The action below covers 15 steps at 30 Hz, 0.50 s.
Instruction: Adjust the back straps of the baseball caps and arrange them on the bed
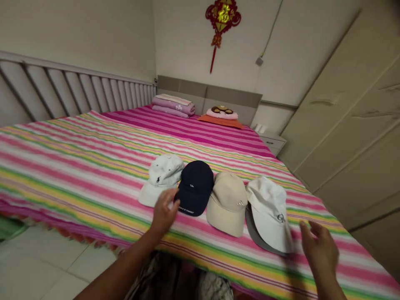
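Left hand (163,211), curled, beside navy cap (196,184), brim toward camera | right hand (320,252) spread near white cap (268,212) | brim lettering (185,211) unreadable

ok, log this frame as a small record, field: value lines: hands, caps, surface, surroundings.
left hand: open, empty, at the navy baseball cap and white baseball cap
right hand: open, empty, right of the white logo cap
caps: row of white, navy, beige baseball cap, white logo cap; the logo cap overlaps a grey cap
surface: striped bedspread
surroundings: folded pink bedding, headboard, red Chinese knot, wardrobe
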Available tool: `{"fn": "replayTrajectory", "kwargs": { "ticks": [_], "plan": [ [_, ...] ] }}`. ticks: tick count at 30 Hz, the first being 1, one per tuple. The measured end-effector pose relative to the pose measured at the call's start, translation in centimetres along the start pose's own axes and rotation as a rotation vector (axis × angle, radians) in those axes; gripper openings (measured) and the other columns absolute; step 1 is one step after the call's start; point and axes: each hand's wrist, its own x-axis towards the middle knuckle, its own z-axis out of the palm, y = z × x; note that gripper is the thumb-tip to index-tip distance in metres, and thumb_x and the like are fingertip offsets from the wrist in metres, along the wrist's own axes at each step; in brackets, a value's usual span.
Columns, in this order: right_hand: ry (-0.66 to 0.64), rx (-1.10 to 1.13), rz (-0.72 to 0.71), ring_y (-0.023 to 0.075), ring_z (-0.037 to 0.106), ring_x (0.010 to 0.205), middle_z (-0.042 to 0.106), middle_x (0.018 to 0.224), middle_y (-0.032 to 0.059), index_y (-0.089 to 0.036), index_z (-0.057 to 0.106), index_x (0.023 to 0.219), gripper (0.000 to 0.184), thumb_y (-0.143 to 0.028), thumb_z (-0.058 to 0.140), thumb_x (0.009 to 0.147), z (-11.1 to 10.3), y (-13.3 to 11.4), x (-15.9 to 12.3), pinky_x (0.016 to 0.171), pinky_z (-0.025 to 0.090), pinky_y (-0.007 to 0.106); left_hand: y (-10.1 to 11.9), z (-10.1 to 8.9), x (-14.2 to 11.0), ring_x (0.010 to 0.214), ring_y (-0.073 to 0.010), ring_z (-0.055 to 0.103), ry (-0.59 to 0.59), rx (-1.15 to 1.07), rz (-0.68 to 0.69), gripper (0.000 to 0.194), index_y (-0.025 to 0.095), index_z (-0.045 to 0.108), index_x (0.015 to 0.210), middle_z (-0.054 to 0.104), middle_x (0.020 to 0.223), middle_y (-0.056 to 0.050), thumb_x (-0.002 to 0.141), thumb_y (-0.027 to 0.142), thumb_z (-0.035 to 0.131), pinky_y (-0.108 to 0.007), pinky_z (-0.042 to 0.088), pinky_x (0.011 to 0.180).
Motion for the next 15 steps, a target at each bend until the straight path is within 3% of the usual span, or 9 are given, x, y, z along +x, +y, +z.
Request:
{"fn": "replayTrajectory", "kwargs": {
  "ticks": [2,4,6,9,11,13,15],
  "plan": [
    [0.019,0.027,0.053,0.0319,0.059,0.077,0.064,0.09,0.0179,-0.012,0.061,0.094,0.043,-0.044,0.046,0.069,-0.3,0.0,-1.0,0.069,0.043,0.042,-2.0,-1.7,2.7,0.113,-0.0293,0.048,0.175,0.161,-0.147,0.053,0.01,0.048,0.118,0.055,0.117,-0.017,0.072,0.033,0.055,-0.043,0.036,0.098],
    [0.007,0.086,0.061,0.0313,0.06,0.077,0.064,0.086,0.0158,-0.013,0.061,0.09,0.04,-0.044,0.047,0.068,-0.2,-0.6,-2.2,0.071,0.043,0.041,-3.9,-2.8,4.9,0.124,-0.0344,0.037,0.173,0.27,-0.297,0.083,0.002,0.034,0.129,0.042,0.13,-0.024,0.062,0.041,0.064,-0.044,0.032,0.101],
    [-0.041,0.162,0.037,0.0303,0.06,0.075,0.064,0.085,0.0149,-0.013,0.061,0.091,0.042,-0.046,0.047,0.067,0.4,-1.6,-3.8,0.07,0.044,0.04,-5.3,-3.2,6.7,0.12,-0.0355,0.041,0.09,0.263,-0.42,0.09,0.004,0.033,0.128,0.046,0.126,-0.024,0.056,0.043,0.069,-0.042,0.037,0.094],
    [-0.102,0.251,-0.035,0.0289,0.06,0.074,0.065,0.088,0.0148,-0.013,0.06,0.094,0.048,-0.05,0.047,0.067,1.9,-3.2,-6.3,0.068,0.045,0.039,-6.4,-3.0,8.3,0.094,-0.0287,0.057,-0.005,0.142,-0.501,0.05,0.013,0.055,0.1,0.063,0.092,-0.01,0.056,0.035,0.068,-0.034,0.043,0.075],
    [-0.137,0.307,-0.113,0.0288,0.059,0.077,0.065,0.09,0.0148,-0.013,0.062,0.092,0.048,-0.051,0.047,0.067,3.0,-3.9,-8.0,0.069,0.045,0.039,-6.5,-3.2,8.6,0.073,-0.0219,0.057,0.003,0.086,-0.505,0.019,0.015,0.057,0.073,0.058,0.067,-0.003,0.062,0.03,0.061,-0.029,0.042,0.064],
    [-0.205,0.394,-0.179,0.0283,0.059,0.079,0.066,0.089,0.0136,-0.014,0.063,0.089,0.046,-0.052,0.05,0.067,4.1,-4.4,-9.5,0.071,0.045,0.038,-6.0,-3.9,8.0,0.062,-0.0167,0.053,0.061,0.04,-0.499,0.014,0.016,0.053,0.064,0.05,0.057,0.0,0.069,0.029,0.052,-0.025,0.04,0.058],
    [-0.326,0.519,-0.195,0.0275,0.059,0.079,0.067,0.083,0.0112,-0.015,0.064,0.084,0.042,-0.052,0.054,0.066,5.1,-5.1,-10.9,0.073,0.045,0.038,-4.9,-4.9,6.6,0.06,-0.0136,0.049,0.137,-0.011,-0.489,0.017,0.016,0.052,0.07,0.048,0.06,0.001,0.075,0.031,0.045,-0.023,0.039,0.056]
  ]
}}
